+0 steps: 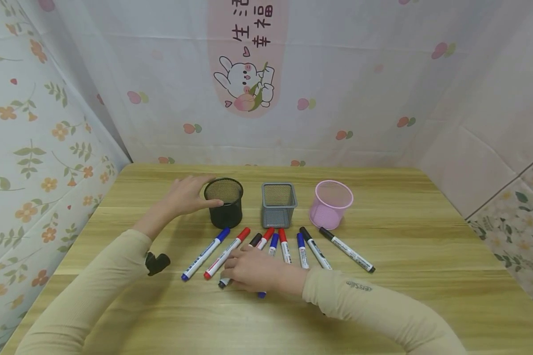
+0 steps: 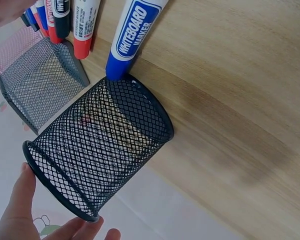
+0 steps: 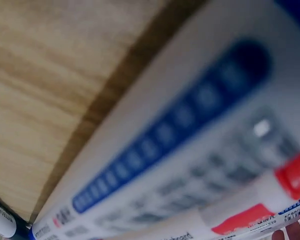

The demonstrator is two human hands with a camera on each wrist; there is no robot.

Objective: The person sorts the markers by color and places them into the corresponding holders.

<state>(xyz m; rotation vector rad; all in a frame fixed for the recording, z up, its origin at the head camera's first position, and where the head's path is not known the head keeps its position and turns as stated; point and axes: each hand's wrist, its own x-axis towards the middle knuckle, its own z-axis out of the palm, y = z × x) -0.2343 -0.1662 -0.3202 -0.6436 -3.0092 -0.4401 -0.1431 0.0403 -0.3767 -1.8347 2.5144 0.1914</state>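
My left hand (image 1: 187,195) holds the black mesh pen cup (image 1: 226,212) by its rim. In the left wrist view the thumb is at one side of the rim and fingertips at the other. My right hand (image 1: 255,268) is over the row of whiteboard markers, its fingers bent down at a black-capped marker (image 1: 223,283) and covering its middle; I cannot tell whether they grip it. Left of that hand lie a red marker (image 1: 226,254) and a blue marker (image 1: 204,255). Another blue marker (image 1: 273,243) runs beneath the hand.
A grey square mesh cup (image 1: 278,217) and a pink round mesh cup (image 1: 327,214) stand right of the black one. More markers, including a black one (image 1: 348,251), fan out on the wooden table (image 1: 408,212). Printed curtains (image 1: 360,74) hang behind the table.
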